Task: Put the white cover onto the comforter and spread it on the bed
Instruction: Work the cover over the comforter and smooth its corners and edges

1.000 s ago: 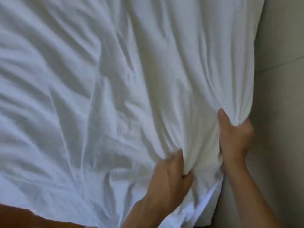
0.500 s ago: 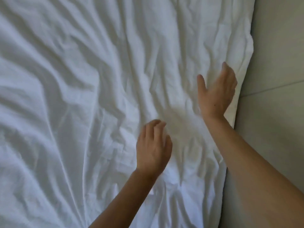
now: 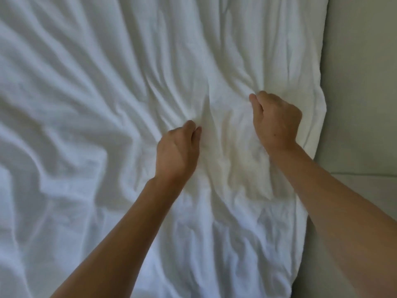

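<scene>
Both hands pinch the white cover (image 3: 107, 104): left hand (image 3: 178, 151) nearer its middle, right hand (image 3: 276, 121) just inside its right edge.

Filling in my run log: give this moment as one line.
left hand: pinches white cover | right hand: grips cover near right edge | cover: wrinkled, spread

A pale grey-beige floor (image 3: 363, 82) runs down the right side. One thin straight seam (image 3: 365, 174) crosses it low on the right. The light is soft and dim.
</scene>
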### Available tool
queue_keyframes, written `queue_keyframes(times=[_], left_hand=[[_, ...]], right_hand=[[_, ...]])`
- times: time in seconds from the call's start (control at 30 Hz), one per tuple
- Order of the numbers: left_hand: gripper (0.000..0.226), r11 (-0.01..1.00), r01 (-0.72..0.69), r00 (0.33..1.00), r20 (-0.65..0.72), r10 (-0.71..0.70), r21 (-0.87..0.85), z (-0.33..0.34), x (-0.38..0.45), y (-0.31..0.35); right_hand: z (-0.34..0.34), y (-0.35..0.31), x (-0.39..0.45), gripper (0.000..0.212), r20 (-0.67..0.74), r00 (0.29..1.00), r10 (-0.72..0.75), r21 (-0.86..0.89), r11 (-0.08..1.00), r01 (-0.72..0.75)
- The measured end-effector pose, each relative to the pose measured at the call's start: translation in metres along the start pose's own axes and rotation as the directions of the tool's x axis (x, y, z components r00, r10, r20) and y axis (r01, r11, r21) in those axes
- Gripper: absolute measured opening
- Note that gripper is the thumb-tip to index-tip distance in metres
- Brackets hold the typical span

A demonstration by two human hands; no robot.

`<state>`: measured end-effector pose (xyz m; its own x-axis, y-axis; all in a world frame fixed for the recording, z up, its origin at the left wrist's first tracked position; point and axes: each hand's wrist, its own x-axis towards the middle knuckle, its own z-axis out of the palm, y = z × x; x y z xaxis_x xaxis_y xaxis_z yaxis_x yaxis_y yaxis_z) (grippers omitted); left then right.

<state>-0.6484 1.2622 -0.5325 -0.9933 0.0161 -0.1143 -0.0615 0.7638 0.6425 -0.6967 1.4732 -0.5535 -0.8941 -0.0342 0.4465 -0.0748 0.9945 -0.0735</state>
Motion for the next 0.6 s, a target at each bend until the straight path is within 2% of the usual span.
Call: queue_keyframes(times=[0.07, 0.13, 0.17, 0.2, 0.23, 0.3, 0.33, 0.37, 0.43, 0.5, 0.57, 0.6], left_hand=[[0.048, 0.99, -0.098, 0.995, 0.015, 0.1, -0.102, 0.004, 0.006, 0.028], [0.042, 0.942, -0.305, 0.952, -0.038, 0.303, -0.14, 0.019, 0.007, 0.069], [0.037, 0.924, -0.35, 0.937, -0.068, 0.343, -0.157, 0.031, 0.007, 0.083], [0.033, 0.923, -0.35, 0.937, -0.04, 0.348, -0.163, 0.043, 0.01, 0.09], [0.03, 0.941, -0.309, 0.944, 0.072, 0.321, -0.14, 0.058, 0.016, 0.088], [0.025, 0.985, -0.163, 0.921, 0.365, 0.135, 0.049, 0.083, 0.027, 0.07], [0.025, 0.983, -0.143, 0.904, 0.42, 0.082, 0.117, 0.09, 0.03, 0.06], [0.025, 0.973, -0.173, 0.901, 0.423, 0.095, 0.151, 0.093, 0.03, 0.055], [0.022, 0.965, -0.225, 0.922, 0.349, 0.166, 0.133, 0.088, 0.027, 0.057], [0.017, 0.974, -0.219, 0.964, 0.166, 0.208, 0.05, 0.084, 0.023, 0.055], [0.031, 0.976, -0.211, 0.974, -0.073, 0.214, 0.044, 0.087, 0.026, 0.044], [0.042, 0.976, -0.213, 0.965, -0.141, 0.219, 0.055, 0.092, 0.03, 0.038]], right_hand=[[-0.011, 0.023, 0.009, 0.04, -0.094, 0.995, 0.03, -0.026, 0.999, -0.033], [-0.022, 0.053, 0.015, 0.039, -0.105, 0.984, 0.146, -0.111, 0.981, -0.158], [-0.025, 0.069, 0.015, 0.037, -0.027, 0.969, 0.244, -0.182, 0.952, -0.245], [-0.028, 0.082, 0.016, 0.035, 0.094, 0.927, 0.363, -0.278, 0.904, -0.326], [-0.029, 0.091, 0.015, 0.031, 0.235, 0.849, 0.473, -0.388, 0.847, -0.364], [-0.025, 0.098, 0.013, 0.022, 0.513, 0.692, 0.509, -0.555, 0.811, -0.185], [-0.022, 0.096, 0.015, 0.018, 0.614, 0.621, 0.487, -0.567, 0.82, -0.082], [-0.018, 0.094, 0.02, 0.016, 0.662, 0.589, 0.463, -0.558, 0.83, -0.025], [-0.009, 0.093, 0.033, 0.021, 0.643, 0.61, 0.464, -0.52, 0.849, -0.097], [-0.001, 0.092, 0.052, 0.04, 0.49, 0.685, 0.539, -0.408, 0.836, -0.367], [0.011, 0.095, 0.08, 0.061, 0.316, 0.692, 0.649, -0.158, 0.755, -0.636], [0.02, 0.096, 0.095, 0.071, 0.292, 0.671, 0.682, -0.077, 0.716, -0.694]])
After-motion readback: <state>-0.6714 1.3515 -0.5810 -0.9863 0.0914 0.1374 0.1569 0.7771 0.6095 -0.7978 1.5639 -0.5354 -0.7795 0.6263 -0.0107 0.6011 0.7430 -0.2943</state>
